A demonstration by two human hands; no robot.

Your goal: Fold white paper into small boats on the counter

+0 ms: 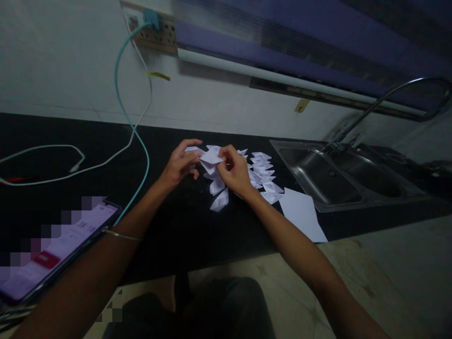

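Observation:
Between my hands is a white folded paper boat (pixel 211 159), held above the dark counter. My right hand (pixel 235 172) pinches its right side between thumb and fingers. At the boat's left end my left hand (pixel 181 162) has its fingers apart and curved, with fingertips close to the paper; whether they touch it I cannot tell. Behind and below lie several more folded paper boats (pixel 219 200), partly hidden by my hands. To their right a row of paper boats (pixel 262 167) runs toward a stack of plain white paper (pixel 303 214) near the counter's front edge.
A steel double sink (pixel 318 176) with a curved faucet (pixel 377 103) is set into the counter on the right. At the left lies a phone (pixel 63 249) beside my forearm. A teal cable (pixel 144 150) and a white cable (pixel 102 165) cross the counter from a wall socket (pixel 155 33).

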